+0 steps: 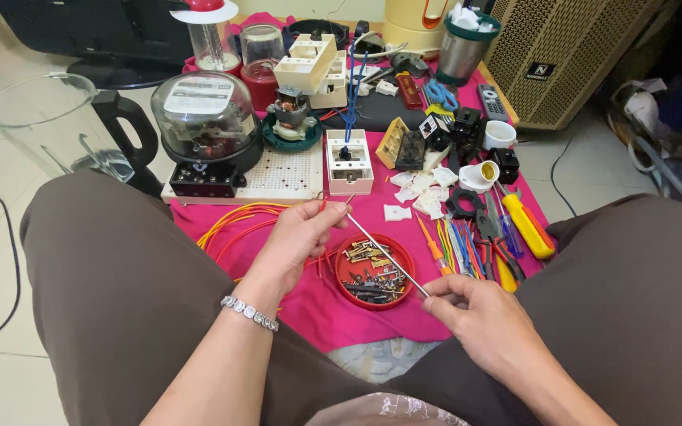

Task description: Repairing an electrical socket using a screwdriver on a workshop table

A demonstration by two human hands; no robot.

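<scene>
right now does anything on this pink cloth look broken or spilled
Nothing is spilled: the screws stay inside the red dish. A heap of loose white plastic pieces lies mid-cloth, seemingly parts taken apart. Both hands, left and right, hold a thin metal rod.

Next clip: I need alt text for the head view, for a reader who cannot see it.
A seated person's left hand and right hand hold the two ends of a thin silver metal rod over a round red plastic dish of small metal parts. The dish sits on a pink cloth crowded with screwdrivers, orange wires and electrical parts.
</scene>
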